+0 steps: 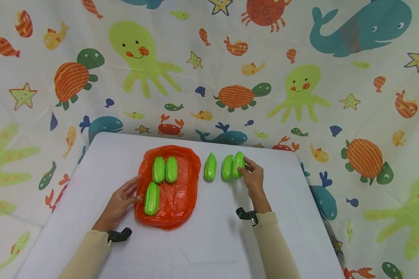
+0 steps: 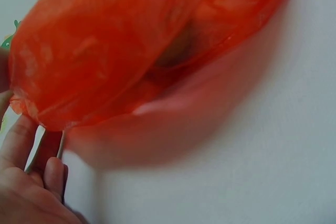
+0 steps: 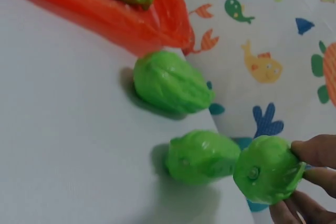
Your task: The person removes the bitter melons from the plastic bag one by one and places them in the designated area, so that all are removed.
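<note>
Three green ridged gourds lie in a red plastic-covered tray [image 1: 178,201] in the head view, two of them at the back and one gourd [image 1: 151,198] at the front left. My left hand [image 1: 120,199] holds the tray's left rim; in the left wrist view its fingers [image 2: 21,140] meet the red plastic. To the right of the tray, my right hand [image 1: 253,176] grips a green gourd [image 3: 268,169] between thumb and fingers. Close beside that one is another gourd [image 1: 227,167]. A further gourd [image 1: 210,167] lies nearer the tray.
Everything is on a white-covered table [image 1: 202,248]. A white cloth [image 1: 188,23] printed with sea animals hangs behind it and at its sides. Each wrist wears a black strap, the right strap [image 1: 246,214] with a small device.
</note>
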### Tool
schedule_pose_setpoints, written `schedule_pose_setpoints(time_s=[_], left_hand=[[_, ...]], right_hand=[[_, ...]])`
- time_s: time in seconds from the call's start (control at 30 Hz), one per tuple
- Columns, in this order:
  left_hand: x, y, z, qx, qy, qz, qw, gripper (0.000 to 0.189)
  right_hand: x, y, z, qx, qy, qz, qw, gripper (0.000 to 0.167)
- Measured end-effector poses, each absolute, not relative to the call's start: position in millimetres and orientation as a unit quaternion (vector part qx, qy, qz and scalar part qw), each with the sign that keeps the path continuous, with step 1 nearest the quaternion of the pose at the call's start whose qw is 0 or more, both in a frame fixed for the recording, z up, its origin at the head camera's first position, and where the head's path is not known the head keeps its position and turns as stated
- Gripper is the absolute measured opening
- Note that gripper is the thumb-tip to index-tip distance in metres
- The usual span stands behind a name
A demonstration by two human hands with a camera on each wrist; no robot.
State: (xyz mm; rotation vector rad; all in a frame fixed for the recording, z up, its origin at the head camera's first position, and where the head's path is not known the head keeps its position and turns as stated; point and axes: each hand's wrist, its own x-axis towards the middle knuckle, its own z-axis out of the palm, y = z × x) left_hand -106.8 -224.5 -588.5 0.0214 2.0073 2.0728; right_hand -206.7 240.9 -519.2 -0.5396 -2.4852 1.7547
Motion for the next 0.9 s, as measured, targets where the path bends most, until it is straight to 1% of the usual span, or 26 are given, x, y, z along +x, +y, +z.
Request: schedule_pose_setpoints(time_s=[0.23,0.63,0.9], left_hand=[[-106.0,-223.4,-583.6,0.0,0.695,0.707,0.132,0.076],[-107.4,-223.4,-587.4,-0.004,0.702,0.7,0.131,0.077],[-107.2,-222.8,-588.5,0.004,0.688,0.714,0.127,0.077]], right_hand=[[-217.0,259.1,-527.7,-0.199,-0.807,0.556,0.003,0.059],[-231.3,280.3,-541.7,-0.205,-0.819,0.535,-0.028,0.059],[-233.5,286.6,-546.0,-0.209,-0.816,0.538,-0.043,0.059]])
